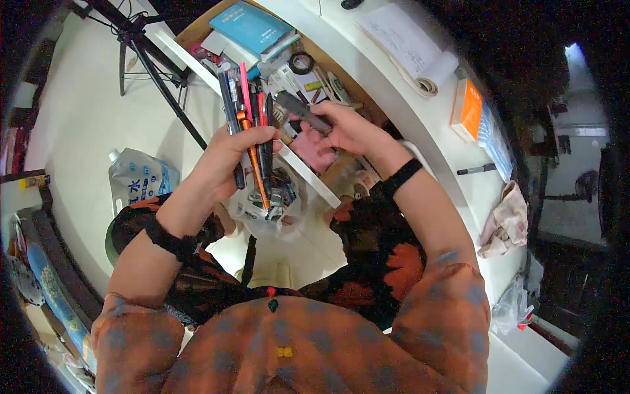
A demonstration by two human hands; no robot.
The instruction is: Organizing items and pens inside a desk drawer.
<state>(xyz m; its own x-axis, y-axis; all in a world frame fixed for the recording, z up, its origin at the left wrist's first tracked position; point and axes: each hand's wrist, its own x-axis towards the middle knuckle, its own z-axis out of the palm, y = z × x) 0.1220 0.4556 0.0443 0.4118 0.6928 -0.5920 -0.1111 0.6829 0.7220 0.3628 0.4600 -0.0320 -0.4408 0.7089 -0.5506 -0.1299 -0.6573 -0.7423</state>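
Observation:
My left hand (219, 155) grips an upright bundle of pens and markers (254, 106), with black, pink, red and orange barrels among them. In my right hand (347, 125) is a dark grey elongated object (298, 107), blurred, so its exact kind is unclear. Both hands are over an open drawer with a white front panel (310, 180). Inside it are a blue book (251, 28), a black tape roll (301, 63), a pink item (313, 150) and loose stationery. Just beyond the front panel, below my left hand, a clear plastic bag (288, 224) holds small items.
A black tripod (162, 79) stands at the left on the pale floor, near a liquid refill pouch (142, 175). On the white desktop at right are an open notebook (401, 42), an orange box (466, 111), a pen (476, 169) and a crumpled cloth (504, 221).

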